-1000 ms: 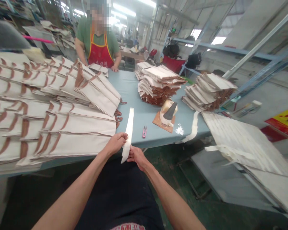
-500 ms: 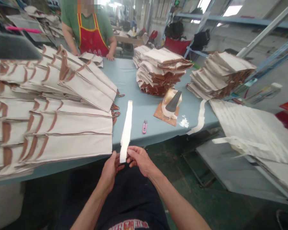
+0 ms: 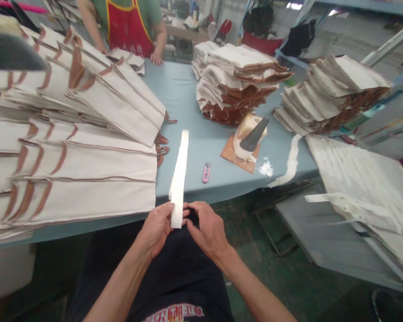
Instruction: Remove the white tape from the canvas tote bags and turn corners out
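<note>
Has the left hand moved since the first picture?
Yes: the left hand has shifted back, from over the table to mostly the near side of its edge.

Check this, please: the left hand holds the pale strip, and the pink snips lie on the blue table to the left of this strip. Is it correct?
Not quite: in the head view, the pink snips lie to the right of the pale strip, not the left. The left hand does hold the strip, and the snips are on the blue table.
</note>
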